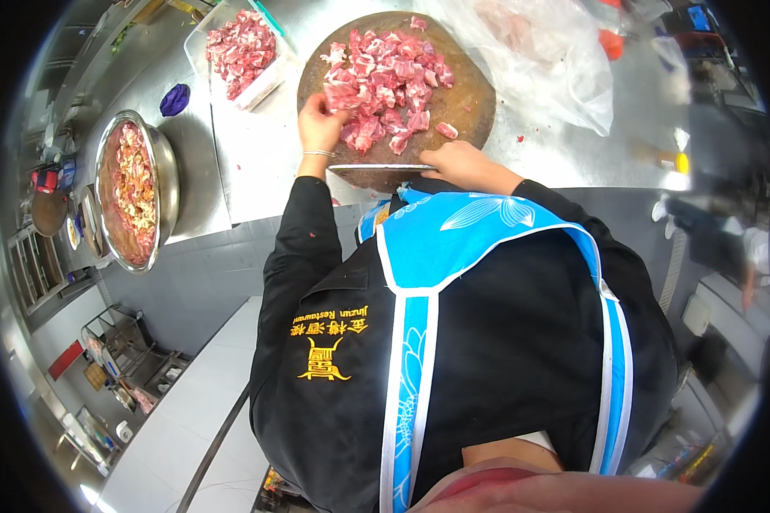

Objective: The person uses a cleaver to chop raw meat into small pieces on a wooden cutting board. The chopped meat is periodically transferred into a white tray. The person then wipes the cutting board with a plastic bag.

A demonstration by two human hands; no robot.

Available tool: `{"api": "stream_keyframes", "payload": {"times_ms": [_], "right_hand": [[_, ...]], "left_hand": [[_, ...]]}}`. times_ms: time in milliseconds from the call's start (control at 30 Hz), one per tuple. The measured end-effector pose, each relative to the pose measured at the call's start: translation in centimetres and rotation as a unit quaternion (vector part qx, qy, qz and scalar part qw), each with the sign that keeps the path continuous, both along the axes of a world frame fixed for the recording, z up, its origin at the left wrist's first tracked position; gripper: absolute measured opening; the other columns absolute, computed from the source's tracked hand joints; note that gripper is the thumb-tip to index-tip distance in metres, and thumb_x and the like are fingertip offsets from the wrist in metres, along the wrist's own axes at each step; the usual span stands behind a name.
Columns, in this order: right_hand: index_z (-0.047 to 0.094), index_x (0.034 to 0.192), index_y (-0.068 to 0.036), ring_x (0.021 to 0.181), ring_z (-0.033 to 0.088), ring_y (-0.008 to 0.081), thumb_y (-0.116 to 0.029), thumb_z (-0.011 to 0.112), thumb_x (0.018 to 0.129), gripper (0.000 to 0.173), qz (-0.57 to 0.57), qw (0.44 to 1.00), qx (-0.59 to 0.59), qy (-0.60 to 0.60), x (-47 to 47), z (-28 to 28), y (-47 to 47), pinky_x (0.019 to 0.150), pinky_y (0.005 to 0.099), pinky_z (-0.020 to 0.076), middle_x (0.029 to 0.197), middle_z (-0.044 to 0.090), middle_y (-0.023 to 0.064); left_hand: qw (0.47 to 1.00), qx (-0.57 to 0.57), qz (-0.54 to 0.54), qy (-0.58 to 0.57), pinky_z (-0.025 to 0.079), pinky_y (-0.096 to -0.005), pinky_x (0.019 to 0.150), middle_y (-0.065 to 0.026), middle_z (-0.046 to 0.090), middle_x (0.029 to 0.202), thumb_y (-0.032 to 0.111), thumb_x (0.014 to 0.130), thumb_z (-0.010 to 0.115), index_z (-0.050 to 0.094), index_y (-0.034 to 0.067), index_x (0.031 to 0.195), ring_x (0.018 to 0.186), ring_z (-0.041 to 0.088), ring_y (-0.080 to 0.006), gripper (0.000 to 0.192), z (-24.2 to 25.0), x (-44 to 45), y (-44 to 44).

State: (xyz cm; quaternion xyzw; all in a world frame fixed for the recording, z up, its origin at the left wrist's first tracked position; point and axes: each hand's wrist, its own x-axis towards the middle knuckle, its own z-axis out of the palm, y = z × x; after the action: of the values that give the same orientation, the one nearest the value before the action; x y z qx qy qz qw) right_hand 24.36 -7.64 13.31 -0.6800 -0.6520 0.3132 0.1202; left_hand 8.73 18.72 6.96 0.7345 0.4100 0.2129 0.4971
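A heap of raw meat chunks [398,70] lies on a round wooden chopping block [478,106]. My left hand [319,125] is at the heap's left side, its bent fingers gripping a piece of raw meat [343,96]. In my right hand [462,163], at the block's near edge, is a cleaver [378,168]. Its blade points left, seen nearly edge-on, and most of the handle is hidden in my fist. One loose meat chunk [447,131] sits apart from the heap, just above my right hand.
A clear plastic tub [263,93] of cut meat stands left of the block. Farther left are a purple cloth-like bundle [175,100] and a steel basin [167,192] holding meat with a yellowish topping. A plastic bag [552,70] and a yellow-capped bottle [674,161] are on the right.
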Motion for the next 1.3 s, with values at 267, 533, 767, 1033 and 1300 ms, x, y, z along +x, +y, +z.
{"api": "stream_keyframes", "payload": {"times_ms": [267,533,767,1033,1300], "right_hand": [[0.065,0.100,-0.007,0.087,0.068,0.0412,-0.035,0.062,0.092,0.030,-0.064,0.997,0.008,0.035,-0.2,-3.9,3.4,0.077,0.0535,0.0515,0.087,0.069,0.0228],[0.060,0.101,-0.004,0.089,0.065,0.0466,-0.033,0.061,0.096,0.029,-0.242,0.967,0.053,0.058,0.2,-1.5,5.5,0.075,0.0565,0.0488,0.089,0.068,0.0259],[0.054,0.101,-0.008,0.073,0.065,0.0467,-0.028,0.060,0.097,0.022,-0.142,0.986,0.086,0.026,-2.0,2.9,3.0,0.069,0.0558,0.0497,0.073,0.066,0.0225],[0.053,0.104,-0.007,0.070,0.067,0.0427,-0.028,0.059,0.098,0.022,-0.091,0.990,0.098,-0.041,-4.3,-2.2,4.0,0.061,0.0539,0.0513,0.073,0.067,0.0209],[0.055,0.095,-0.005,0.064,0.065,0.0428,-0.024,0.064,0.097,0.021,-0.123,0.956,0.258,0.061,-3.8,8.0,8.9,0.052,0.0491,0.0485,0.069,0.063,0.0222]], "left_hand": [[0.982,0.114,0.057,-0.139,0.052,-0.0312,0.075,-0.0072,0.067,0.091,0.007,0.075,0.077,0.064,0.004,0.099,0.083,0.062,-0.0168,0.028,6.8,-6.0,4.5],[0.923,0.335,0.015,0.190,0.045,-0.0482,0.089,-0.0181,0.056,0.109,0.008,0.070,0.075,0.062,0.005,0.113,0.099,0.053,-0.0397,0.044,0.0,-5.1,-9.5],[0.985,0.166,0.016,-0.031,0.053,-0.0394,0.091,-0.0181,0.055,0.118,-0.006,0.072,0.074,0.061,-0.001,0.114,0.106,0.062,-0.0351,0.044,-2.2,-7.1,-14.5],[0.979,0.200,0.027,-0.028,0.056,-0.0359,0.086,-0.0144,0.059,0.120,-0.007,0.076,0.068,0.066,0.002,0.103,0.103,0.066,-0.0311,0.029,-2.2,-6.5,-15.7],[0.977,0.130,0.170,0.006,0.055,-0.0368,0.082,-0.0122,0.060,0.122,0.000,0.079,0.070,0.069,0.007,0.101,0.105,0.062,-0.0288,0.023,-1.4,-10.7,-13.8]]}}
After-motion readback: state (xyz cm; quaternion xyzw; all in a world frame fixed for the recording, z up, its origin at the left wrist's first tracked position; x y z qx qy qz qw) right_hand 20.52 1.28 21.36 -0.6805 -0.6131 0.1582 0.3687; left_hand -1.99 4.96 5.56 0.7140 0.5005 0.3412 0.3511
